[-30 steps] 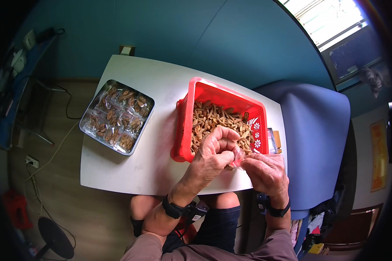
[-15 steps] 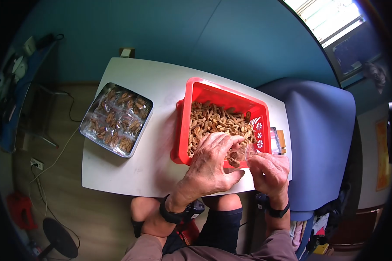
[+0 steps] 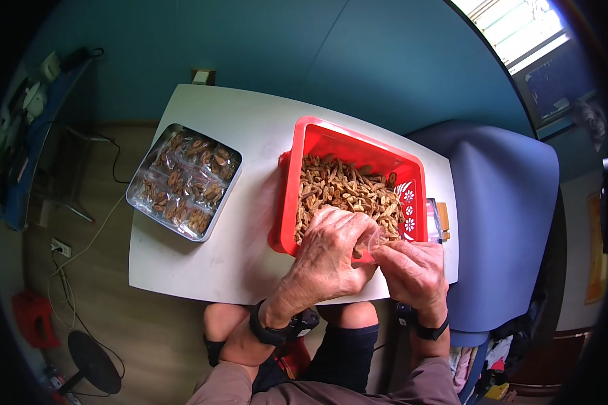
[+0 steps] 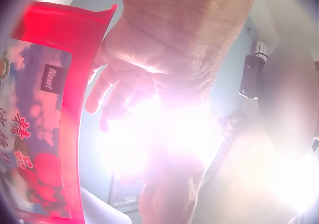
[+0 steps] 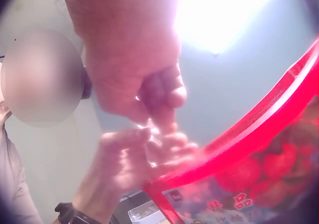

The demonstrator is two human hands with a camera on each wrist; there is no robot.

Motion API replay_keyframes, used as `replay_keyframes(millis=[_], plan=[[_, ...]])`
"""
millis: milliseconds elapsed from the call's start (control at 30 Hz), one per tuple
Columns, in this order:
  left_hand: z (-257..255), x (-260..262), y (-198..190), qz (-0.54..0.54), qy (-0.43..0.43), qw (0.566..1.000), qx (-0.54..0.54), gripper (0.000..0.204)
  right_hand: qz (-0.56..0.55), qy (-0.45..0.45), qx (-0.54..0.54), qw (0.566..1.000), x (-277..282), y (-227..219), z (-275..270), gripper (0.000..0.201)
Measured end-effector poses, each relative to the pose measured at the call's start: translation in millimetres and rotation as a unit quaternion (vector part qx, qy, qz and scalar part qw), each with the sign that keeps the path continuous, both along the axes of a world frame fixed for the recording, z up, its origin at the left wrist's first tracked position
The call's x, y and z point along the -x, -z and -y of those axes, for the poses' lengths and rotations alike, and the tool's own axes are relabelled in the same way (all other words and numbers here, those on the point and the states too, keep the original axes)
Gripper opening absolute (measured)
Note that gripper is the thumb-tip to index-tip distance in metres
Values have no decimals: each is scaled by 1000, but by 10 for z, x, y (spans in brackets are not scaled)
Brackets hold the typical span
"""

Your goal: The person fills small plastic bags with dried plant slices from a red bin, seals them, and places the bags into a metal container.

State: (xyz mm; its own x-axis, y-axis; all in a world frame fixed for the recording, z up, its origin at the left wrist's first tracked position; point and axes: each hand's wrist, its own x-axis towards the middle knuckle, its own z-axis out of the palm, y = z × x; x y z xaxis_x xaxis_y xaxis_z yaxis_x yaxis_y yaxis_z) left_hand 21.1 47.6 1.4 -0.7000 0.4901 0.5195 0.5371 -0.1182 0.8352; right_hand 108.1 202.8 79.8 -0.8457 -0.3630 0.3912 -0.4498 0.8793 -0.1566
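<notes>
Over the near right corner of the red basket (image 3: 304, 128), both hands meet at a small clear plastic zip bag (image 3: 369, 237). Brownish dried slices (image 3: 348, 182) fill the basket, and a piece of the same kind shows at the bag. My right hand (image 3: 415, 273) pinches the bag's edge with curled fingers. From the other side my left hand (image 3: 331, 253) holds the bag, its thumb brought in close to the right fingertips. In the right wrist view the left hand (image 5: 127, 159) faces the right hand (image 5: 132, 79). Glare washes out the left fingertips in the left wrist view.
A metal tin (image 3: 217, 223) with several filled clear bags (image 3: 182, 179) sits at the left of the white table (image 3: 182, 270). Right of the basket lie flat clear bags (image 3: 434, 219) by a wooden piece (image 3: 443, 219). A blue-covered object (image 3: 500, 229) adjoins the table's right side.
The left hand drew away from the bag, opened over the slices, then came back with its thumb against the bag. The right hand kept its pinch throughout.
</notes>
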Motion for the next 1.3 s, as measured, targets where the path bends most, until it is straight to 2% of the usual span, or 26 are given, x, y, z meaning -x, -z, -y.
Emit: replay_keyframes(millis=[267,567,633,700,767,800,900,967,1000,1100,1167,1233,1300], plan=[[48,20,34,34,50,998,19,24,63,-52,-33,996,25,-49,34,42],[122,54,25,48,57,997,7,20,60,-65,-29,996,75,-69,84,45],[179,70,-12,84,68,994,12,19,53,-58,-10,997,94,-97,116,43],[250,97,-52,162,78,983,-28,21,46,-46,10,998,121,-98,116,41],[364,139,-41,242,71,965,-75,19,13,-37,100,994,176,-90,73,34],[447,166,-85,246,50,964,-87,19,3,-32,116,993,227,-133,75,30],[651,269,-95,216,-9,968,-130,20,106,17,108,988,394,-146,-22,19],[742,287,-73,235,-48,958,-160,24,134,-8,80,988,536,-27,-104,17],[756,293,-71,235,-56,956,-165,24,187,1,64,980,584,6,-118,14],[779,301,-68,237,-72,955,-160,24,220,-12,13,975,699,137,-107,14],[768,299,-71,239,-77,956,-152,24,230,-11,16,973,780,196,-45,16],[752,285,-82,247,-85,956,-137,24,293,2,-57,954,862,305,-18,17],[746,292,-63,242,-87,957,-136,23,289,-10,-52,956,959,446,-16,16]])
